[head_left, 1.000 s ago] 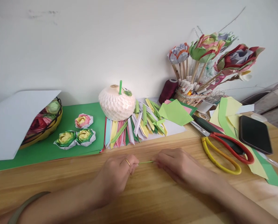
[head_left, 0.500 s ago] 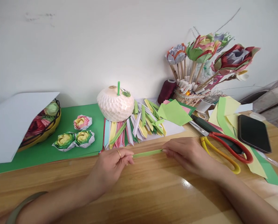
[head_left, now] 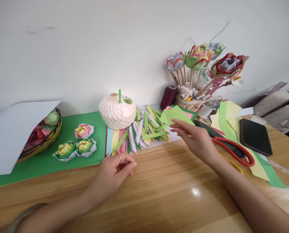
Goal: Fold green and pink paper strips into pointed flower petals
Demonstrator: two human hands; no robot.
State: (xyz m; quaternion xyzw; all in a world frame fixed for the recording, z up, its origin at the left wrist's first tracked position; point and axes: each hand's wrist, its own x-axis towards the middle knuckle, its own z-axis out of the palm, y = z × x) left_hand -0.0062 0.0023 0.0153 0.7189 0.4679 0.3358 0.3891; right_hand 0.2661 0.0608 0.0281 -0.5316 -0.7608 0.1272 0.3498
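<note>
My right hand (head_left: 195,139) is stretched out with its fingers extended beside a light green paper sheet (head_left: 175,114), and nothing shows in it. Close to the front edge of the strip pile, my left hand (head_left: 117,170) rests over the wood with its fingers curled in towards the thumb; I see nothing in them. Between the hands and the wall lies a heap of folded paper strips (head_left: 146,127) in green, yellow and white. One light green folded strip (head_left: 155,135) lies across the top of this heap.
Left of the heap stand a white textured coconut-like object (head_left: 117,111) with a green straw, paper lotus flowers (head_left: 86,147) on green card, and a basket (head_left: 54,136) under white paper. Rightwards are red-and-yellow-handled scissors (head_left: 234,150), a phone (head_left: 255,136), a thread spool (head_left: 168,97) and paper flowers (head_left: 199,56).
The green strip held between both hands has been let go and now lies on the heap. My right hand has risen towards the green sheet; my left fingers have curled in.
</note>
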